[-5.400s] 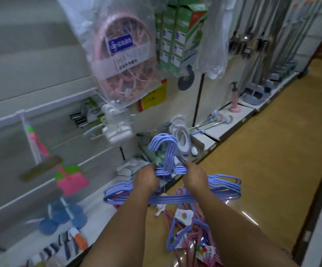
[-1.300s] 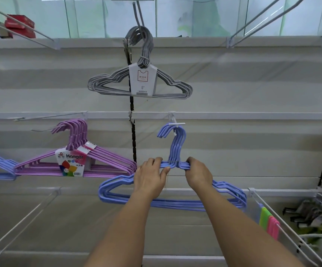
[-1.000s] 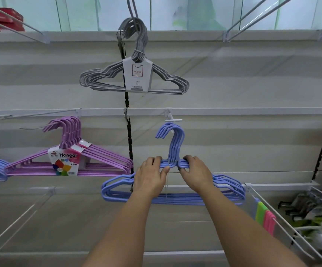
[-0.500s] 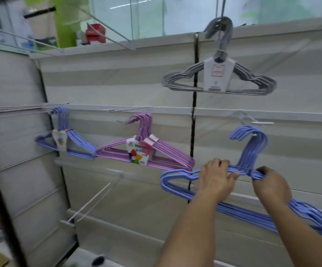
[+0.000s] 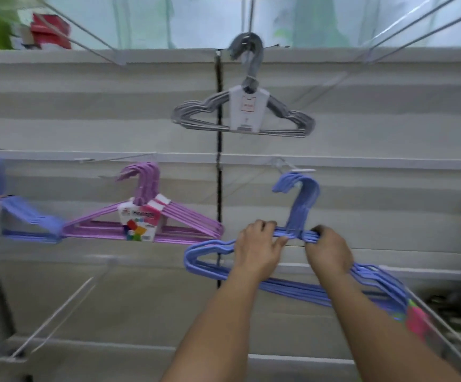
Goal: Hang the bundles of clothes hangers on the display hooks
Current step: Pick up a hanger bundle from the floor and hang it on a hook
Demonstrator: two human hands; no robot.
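Both hands up at a slatted display wall [image 5: 389,128], gripping one blue bundle [image 5: 298,213] of hangers. Left hand [image 5: 257,249] curled over the bundle's left shoulder just beside the neck, fingers wrapped on the top bars. Right hand [image 5: 328,252] curled on the right shoulder, just the other side of the neck. Both closed tight on the bundle.

Blue bundle: long axis runs left-right, tilted, left end higher, right end dropping toward lower right. Hook tops point up, curl opening to the left. Hook tops sit right under the tip of a white hook [image 5: 298,170] sticking out from the wall rail; can't tell if they are over it or only touching. Frame is motion-blurred.

Other bundles on the wall:
- grey bundle [image 5: 290,117] hanging above, on an upper hook, white card on its neck, long axis level.
- purple bundle [image 5: 185,224] to the left on the same rail, coloured label at the middle, hook tops curl left.
- second blue bundle [image 5: 30,219] at far left edge, partly cut off, blurred.

Long bare wire pegs [image 5: 58,312] stick out lower left. Pink and green item [image 5: 417,318] at lower right beside the blue bundle's right end, blurred. Red box [image 5: 50,30] on top of the wall, upper left.
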